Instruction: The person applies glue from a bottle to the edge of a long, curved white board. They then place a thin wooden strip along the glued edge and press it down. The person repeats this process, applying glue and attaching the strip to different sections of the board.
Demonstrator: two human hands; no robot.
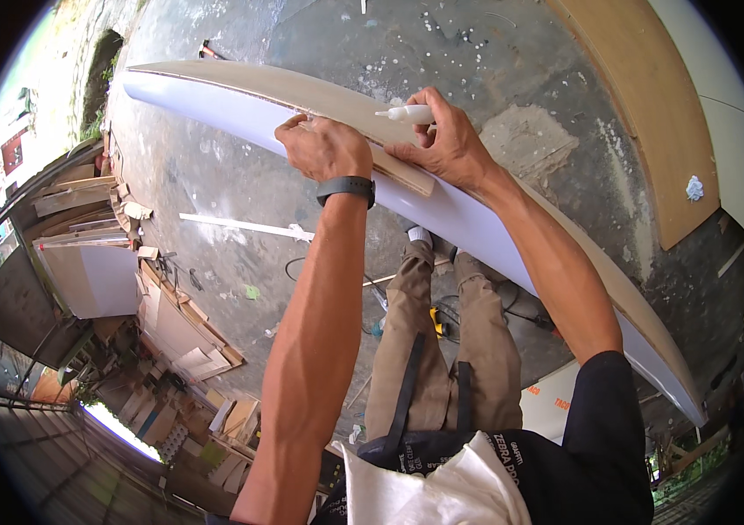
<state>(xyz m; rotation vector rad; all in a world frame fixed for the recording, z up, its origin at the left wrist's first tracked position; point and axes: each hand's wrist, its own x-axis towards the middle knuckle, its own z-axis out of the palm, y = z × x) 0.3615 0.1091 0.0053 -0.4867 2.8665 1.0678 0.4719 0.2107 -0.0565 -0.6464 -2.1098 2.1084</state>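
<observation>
A long panel (477, 223) with a glossy white face and a raw tan edge stretches across in front of me. Along its upper edge lies a thin wooden strip (407, 175), its near end between my hands. My right hand (455, 149) holds a small white bottle (413, 115) with a narrow nozzle, tilted sideways so that the nozzle points left over the panel. My left hand (326, 147), with a dark band on its wrist, is curled at the panel's edge. Its fingertips are pressed together, and what they grip is mostly hidden.
Brown and white sheets (652, 114) lie at the right, with a crumpled paper (695, 188) on them. On the floor are a white strip (245, 227), cables and a yellow tool (438, 324) by my legs. Stacked boards and offcuts (92, 271) fill the left side.
</observation>
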